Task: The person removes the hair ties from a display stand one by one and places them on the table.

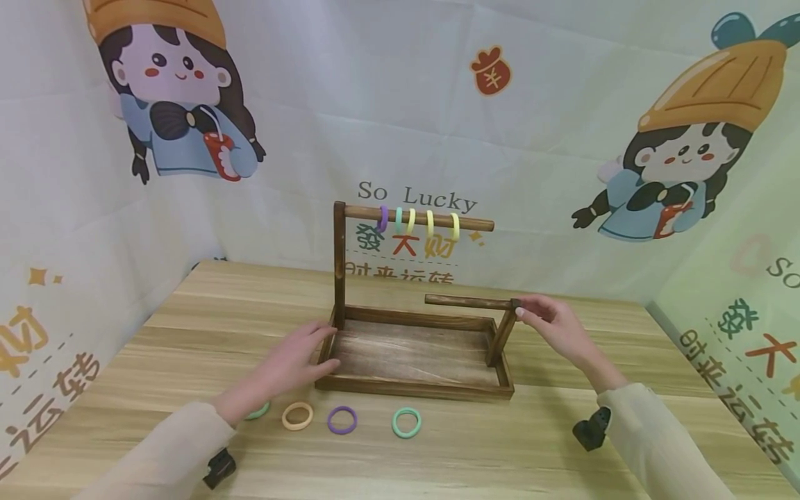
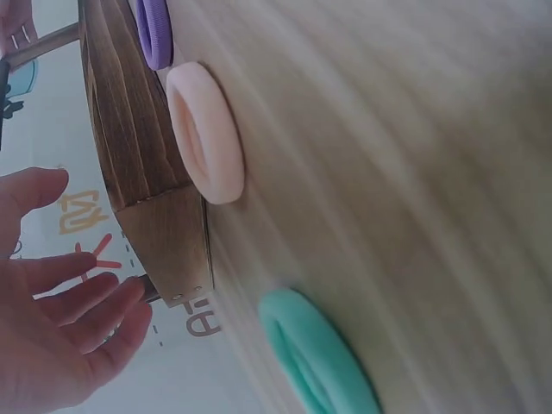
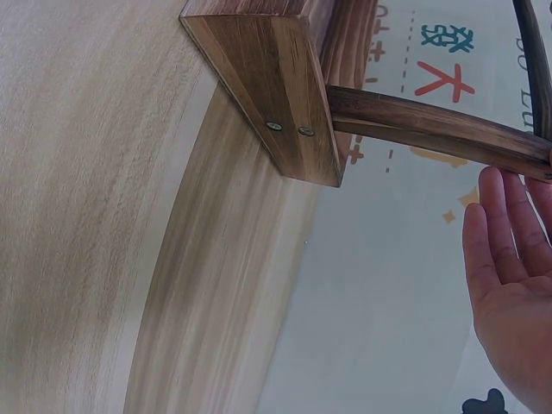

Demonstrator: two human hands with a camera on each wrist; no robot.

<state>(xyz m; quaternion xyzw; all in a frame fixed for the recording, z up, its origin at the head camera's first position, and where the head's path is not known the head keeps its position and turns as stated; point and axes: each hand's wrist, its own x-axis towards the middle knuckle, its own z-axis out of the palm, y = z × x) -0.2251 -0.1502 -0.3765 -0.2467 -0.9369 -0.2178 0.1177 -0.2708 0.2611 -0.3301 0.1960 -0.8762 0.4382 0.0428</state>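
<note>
A dark wooden rack point(image 1: 412, 386) stands on the table, with a shallow tray base, a tall post at left and a short one at right, each bearing a horizontal bar. Beside the tray's left end is my left hand point(image 1: 300, 357), fingers spread and extended; it grips nothing in the left wrist view. Thumb and fingertips of my right hand point(image 1: 556, 326) pinch the top of the short post point(image 3: 431, 128). Several hair ties point(image 1: 430, 223) in purple, green and yellow hang from the upper bar. The lower bar point(image 1: 465, 301) carries none.
In front of the tray lie an orange hair tie point(image 1: 297, 416), a purple one point(image 1: 342, 420) and a double-looped green one point(image 1: 407, 422). Another green hair tie point(image 2: 315, 354) is partly behind my left forearm in the head view. A printed cloth point(image 1: 300, 125) hangs behind the table.
</note>
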